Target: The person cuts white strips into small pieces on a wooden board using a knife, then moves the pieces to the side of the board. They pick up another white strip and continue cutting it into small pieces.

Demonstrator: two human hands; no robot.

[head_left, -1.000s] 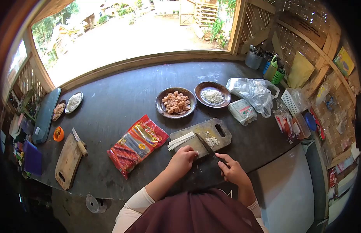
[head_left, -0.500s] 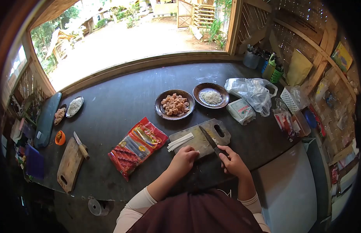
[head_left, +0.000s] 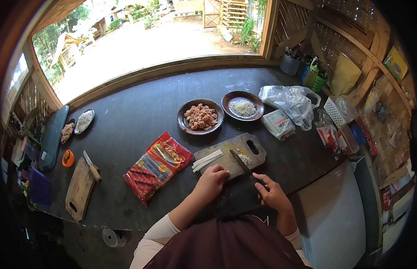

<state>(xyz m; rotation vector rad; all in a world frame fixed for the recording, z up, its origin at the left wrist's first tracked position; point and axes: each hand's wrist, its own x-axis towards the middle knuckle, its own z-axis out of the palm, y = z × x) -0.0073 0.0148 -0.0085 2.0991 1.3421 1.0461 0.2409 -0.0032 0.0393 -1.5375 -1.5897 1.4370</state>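
My right hand [head_left: 273, 193] is closed around the dark handle of a kitchen knife [head_left: 238, 158]. Its blade lies low over the cutting board [head_left: 217, 148], beside a small heap of finely chopped white bits [head_left: 244, 157]. At the board's near edge, my left hand [head_left: 211, 181] has its fingers curled together on a small white piece, mostly hidden by the fingers. Just beyond that hand, several white strips [head_left: 207, 160] rest across the board's left end.
A red food packet [head_left: 158, 167] lies left of the board. Beyond it stand a bowl of pinkish-brown chunks [head_left: 200, 117], a plate of white shreds [head_left: 242, 106] and plastic bags [head_left: 291, 105]. Farther left are a second board [head_left: 80, 188], another knife [head_left: 92, 167] and an orange cup [head_left: 68, 158].
The blade has tipped lower and its point has come nearer. More of the chopped white heap shows beside it. The left hand stays at the board's near edge.
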